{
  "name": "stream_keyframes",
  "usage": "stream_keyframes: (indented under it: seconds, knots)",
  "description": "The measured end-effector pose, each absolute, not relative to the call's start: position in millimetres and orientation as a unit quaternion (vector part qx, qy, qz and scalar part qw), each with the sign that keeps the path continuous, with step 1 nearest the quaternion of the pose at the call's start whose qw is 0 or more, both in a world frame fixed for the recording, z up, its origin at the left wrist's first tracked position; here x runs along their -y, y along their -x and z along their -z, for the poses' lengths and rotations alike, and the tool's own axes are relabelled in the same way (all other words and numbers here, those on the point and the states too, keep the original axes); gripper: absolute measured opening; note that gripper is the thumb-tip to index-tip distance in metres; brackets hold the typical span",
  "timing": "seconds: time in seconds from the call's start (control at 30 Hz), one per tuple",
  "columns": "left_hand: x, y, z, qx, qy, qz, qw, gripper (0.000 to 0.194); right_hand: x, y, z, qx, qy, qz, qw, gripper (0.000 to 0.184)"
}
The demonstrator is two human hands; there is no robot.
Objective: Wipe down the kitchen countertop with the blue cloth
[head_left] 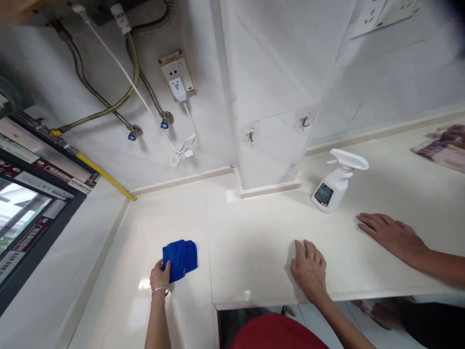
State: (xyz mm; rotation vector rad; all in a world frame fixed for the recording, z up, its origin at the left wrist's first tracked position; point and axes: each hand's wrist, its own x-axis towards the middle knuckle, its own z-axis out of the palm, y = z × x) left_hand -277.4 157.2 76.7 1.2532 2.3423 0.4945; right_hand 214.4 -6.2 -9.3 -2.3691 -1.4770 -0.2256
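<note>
holding a blue cloth (182,261)

pinching the left side of the blue cloth in the fingers (167,266) of the left hand (160,278), down on the left part of the white desk (250,237). resting the right hand (309,270) on the desk, fingers loose, a bit bent. over to the right, a co-worker's hand (395,236), palm down. farther back, a white spray bottle (334,190), standing up. last, on the wall (212,131), a socket (181,70) with a white plug (178,89) in it.

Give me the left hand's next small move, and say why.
Probably spread the left hand over the blue cloth and press it to the white counter: the hand holds it only at its left edge, leaving most of it uncovered.
</note>
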Motion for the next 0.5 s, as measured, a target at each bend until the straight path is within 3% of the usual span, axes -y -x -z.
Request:
stream_keyframes:
  seconds: [0.13,0.3,0.5]
  knots:
    - [-156.5,274.8,-76.9,-0.842,-0.439,-0.182,0.256,0.032,5.8,-213.2,7.0,0.516,0.836,0.078,0.166,0.057]
    - [-159.7,253.9,-94.7,-0.803,-0.439,-0.286,0.284,0.031,4.4,-213.4,11.2,0.512,0.837,0.106,0.163,0.053]
    - [-195.9,243.5,-155.8,-0.760,-0.457,-0.414,0.208,0.035,3.5,-214.7,13.3,0.523,0.826,0.124,0.170,0.054]
